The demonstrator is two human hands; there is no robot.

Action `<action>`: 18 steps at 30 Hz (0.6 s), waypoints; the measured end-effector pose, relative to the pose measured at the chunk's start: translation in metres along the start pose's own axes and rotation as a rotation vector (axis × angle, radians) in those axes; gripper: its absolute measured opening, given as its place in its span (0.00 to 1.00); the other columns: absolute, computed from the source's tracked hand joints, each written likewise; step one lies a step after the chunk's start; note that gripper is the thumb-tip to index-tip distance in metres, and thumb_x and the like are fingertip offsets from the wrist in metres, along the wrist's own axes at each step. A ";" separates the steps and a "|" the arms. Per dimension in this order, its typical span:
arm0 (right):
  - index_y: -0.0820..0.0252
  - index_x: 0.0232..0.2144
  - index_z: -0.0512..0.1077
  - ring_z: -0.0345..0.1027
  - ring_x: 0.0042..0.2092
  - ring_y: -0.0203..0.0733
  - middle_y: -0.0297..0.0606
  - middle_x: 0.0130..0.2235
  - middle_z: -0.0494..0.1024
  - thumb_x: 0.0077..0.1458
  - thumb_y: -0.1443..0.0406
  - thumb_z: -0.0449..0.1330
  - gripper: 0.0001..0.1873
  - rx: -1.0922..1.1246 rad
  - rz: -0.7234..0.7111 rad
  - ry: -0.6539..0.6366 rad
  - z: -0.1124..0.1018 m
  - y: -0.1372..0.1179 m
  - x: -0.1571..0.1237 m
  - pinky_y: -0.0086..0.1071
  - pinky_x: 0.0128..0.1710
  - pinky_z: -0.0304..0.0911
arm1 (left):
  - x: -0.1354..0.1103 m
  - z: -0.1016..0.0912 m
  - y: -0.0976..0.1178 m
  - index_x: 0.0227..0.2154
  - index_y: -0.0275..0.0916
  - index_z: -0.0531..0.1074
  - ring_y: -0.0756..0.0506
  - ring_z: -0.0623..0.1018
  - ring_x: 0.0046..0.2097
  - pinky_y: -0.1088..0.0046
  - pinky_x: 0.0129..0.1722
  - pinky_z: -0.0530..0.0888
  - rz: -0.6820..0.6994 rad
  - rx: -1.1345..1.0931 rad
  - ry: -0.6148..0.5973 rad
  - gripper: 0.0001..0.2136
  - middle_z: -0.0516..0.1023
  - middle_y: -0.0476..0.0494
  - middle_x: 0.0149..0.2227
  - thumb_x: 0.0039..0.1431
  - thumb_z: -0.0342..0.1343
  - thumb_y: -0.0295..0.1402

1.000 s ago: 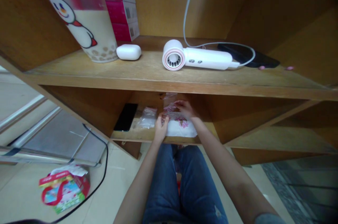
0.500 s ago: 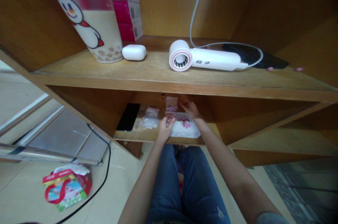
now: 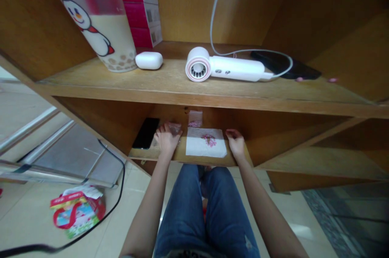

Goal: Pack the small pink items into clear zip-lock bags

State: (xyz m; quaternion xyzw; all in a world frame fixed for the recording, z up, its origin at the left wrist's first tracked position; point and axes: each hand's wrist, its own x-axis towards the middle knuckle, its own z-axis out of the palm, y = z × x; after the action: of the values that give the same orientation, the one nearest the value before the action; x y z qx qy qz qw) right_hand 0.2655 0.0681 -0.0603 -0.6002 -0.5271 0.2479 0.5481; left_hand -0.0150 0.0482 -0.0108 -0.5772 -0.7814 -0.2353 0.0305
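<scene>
Hands lie apart on the lower shelf (image 3: 182, 156) of a wooden unit, seen from above a seated person's knees. Left hand (image 3: 165, 138) is spread palm down over a clear bag (image 3: 175, 128), just right of a black phone (image 3: 146, 133). Whether its grip has closed on the bag cannot be told, as the fingers hide the contact. Right hand (image 3: 235, 142) rests at the right edge of a white tissue (image 3: 199, 150), its grip loose and empty.

The tissue lies flat between the two hands, near the shelf's front lip, with a small heap of pink bits (image 3: 209, 140) on its far half. A small bag (image 3: 195, 119), also showing pink, sits just beyond it, toward the back.

On the upper shelf (image 3: 170, 87) are a snowman cup (image 3: 100, 22), a white case (image 3: 148, 60), a white dryer (image 3: 223, 67) with its cord, and stacked pink boxes (image 3: 138, 2) at the far left. A printed packet (image 3: 77, 211) and a black cable (image 3: 115, 197) lie on the floor at the left.

The heap looks loose and unguarded on thin paper close to the lip. A brush from either wrist, or a tug on the tissue's corner, would likely scatter bits over the edge onto lap and floor. The clear bag, seemingly pinned only by a flat palm, could slide toward the phone.
</scene>
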 end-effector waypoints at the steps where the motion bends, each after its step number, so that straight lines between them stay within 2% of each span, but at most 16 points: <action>1: 0.61 0.28 0.70 0.67 0.33 0.44 0.43 0.31 0.75 0.45 0.58 0.55 0.12 -0.008 0.000 -0.008 0.001 -0.001 0.000 0.36 0.34 0.61 | 0.000 0.002 -0.001 0.54 0.32 0.56 0.32 0.66 0.47 0.58 0.44 0.60 -0.005 0.009 -0.004 0.34 0.68 0.30 0.46 0.47 0.51 0.49; 10: 0.62 0.27 0.71 0.68 0.34 0.45 0.44 0.31 0.75 0.46 0.59 0.54 0.12 -0.048 0.005 -0.030 0.001 -0.007 0.000 0.36 0.36 0.60 | -0.005 0.009 -0.001 0.56 0.32 0.52 0.32 0.67 0.47 0.58 0.43 0.60 -0.042 0.032 0.020 0.35 0.69 0.31 0.44 0.48 0.50 0.47; 15: 0.62 0.27 0.71 0.68 0.33 0.45 0.44 0.31 0.75 0.47 0.60 0.54 0.11 -0.067 -0.001 -0.050 0.001 -0.007 0.000 0.35 0.35 0.60 | -0.006 0.001 0.002 0.56 0.32 0.53 0.32 0.66 0.48 0.57 0.44 0.60 -0.001 -0.020 0.040 0.34 0.69 0.30 0.45 0.48 0.50 0.46; 18: 0.62 0.28 0.71 0.68 0.33 0.45 0.44 0.30 0.75 0.47 0.59 0.54 0.12 -0.083 -0.004 -0.041 0.000 -0.006 0.000 0.35 0.34 0.60 | -0.008 -0.006 0.012 0.56 0.34 0.53 0.32 0.64 0.50 0.56 0.46 0.59 0.079 -0.106 0.047 0.34 0.68 0.31 0.47 0.48 0.51 0.47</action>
State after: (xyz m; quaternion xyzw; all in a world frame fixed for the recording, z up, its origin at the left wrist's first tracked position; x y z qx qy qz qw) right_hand 0.2630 0.0670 -0.0550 -0.6162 -0.5493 0.2370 0.5122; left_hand -0.0033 0.0413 -0.0039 -0.6025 -0.7437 -0.2884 0.0274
